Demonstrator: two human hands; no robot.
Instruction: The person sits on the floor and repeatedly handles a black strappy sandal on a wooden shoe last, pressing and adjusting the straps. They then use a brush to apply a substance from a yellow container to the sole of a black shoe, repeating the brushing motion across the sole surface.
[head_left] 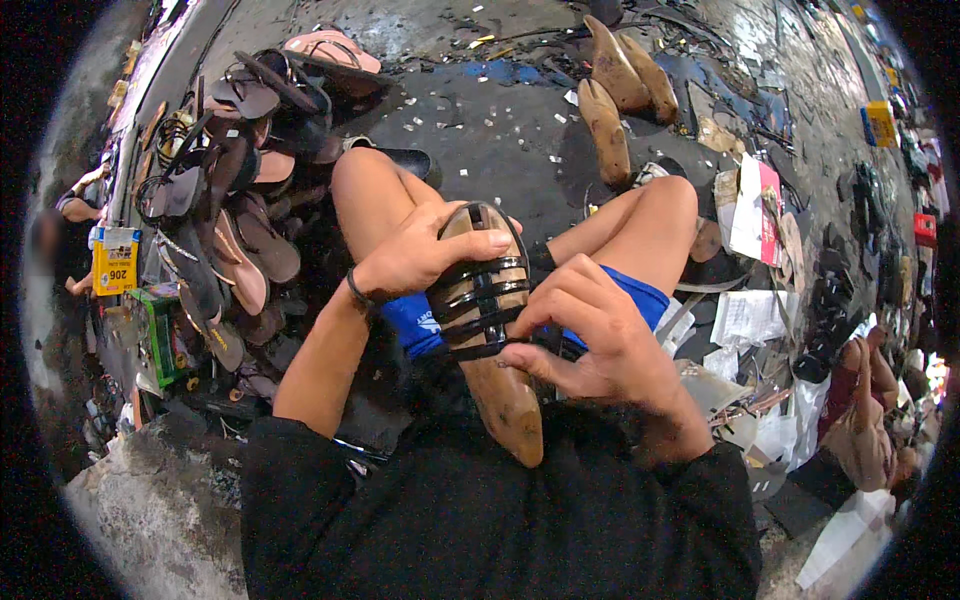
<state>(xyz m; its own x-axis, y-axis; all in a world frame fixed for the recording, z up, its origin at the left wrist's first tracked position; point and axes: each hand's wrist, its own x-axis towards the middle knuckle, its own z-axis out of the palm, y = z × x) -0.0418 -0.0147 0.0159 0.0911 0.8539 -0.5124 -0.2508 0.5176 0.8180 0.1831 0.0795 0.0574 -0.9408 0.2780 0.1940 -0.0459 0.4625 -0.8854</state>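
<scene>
A brown wooden shoe last [508, 405] lies over my lap, its narrow end pointing toward my body. Glossy black sandal straps [485, 292] run across its upper part, several crosswise and one down the middle. My left hand [420, 248] wraps round the far end of the last, thumb pressed on top of the straps. At the lower right edge of the straps, my right hand [595, 335] has its thumb and forefinger drawn together in a pinch on the edge of the lowest strap. Anything smaller between those fingertips is too hidden to make out.
A heap of sandals [235, 250] lies to my left, beside a green frame [160, 335] and a yellow box [117, 262]. More wooden lasts [604, 130] rest on the scrap-strewn floor ahead. Papers [752, 316] and a pink-and-white box [765, 215] lie right. Another person [862, 425] is at far right.
</scene>
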